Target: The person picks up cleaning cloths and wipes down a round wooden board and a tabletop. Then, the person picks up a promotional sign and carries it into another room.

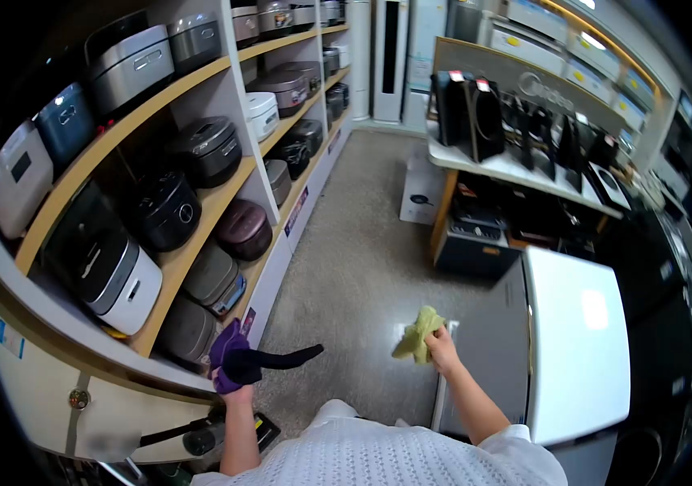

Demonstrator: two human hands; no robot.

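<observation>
My left hand (237, 394) is closed around a bunched purple cloth (226, 343), in front of the lower left shelves. A long black strip (285, 358) sticks out from this bundle to the right; whether it belongs to the cloth I cannot tell. The fingers are mostly hidden behind the bundle. My right hand (442, 348) pinches a crumpled yellow-green cloth (418, 334), held above the grey floor. Just right of that arm stands a white-topped appliance (579, 340) with a grey side. Neither cloth touches a shelf or the appliance top.
Shelves (192, 257) on the left hold several rice cookers, among them a black one (169, 211) and a white one (119, 279). At the right a white display table (516, 174) bears dark upright panels. Between them runs a grey floor aisle (354, 211). A white box (419, 190) stands by the table.
</observation>
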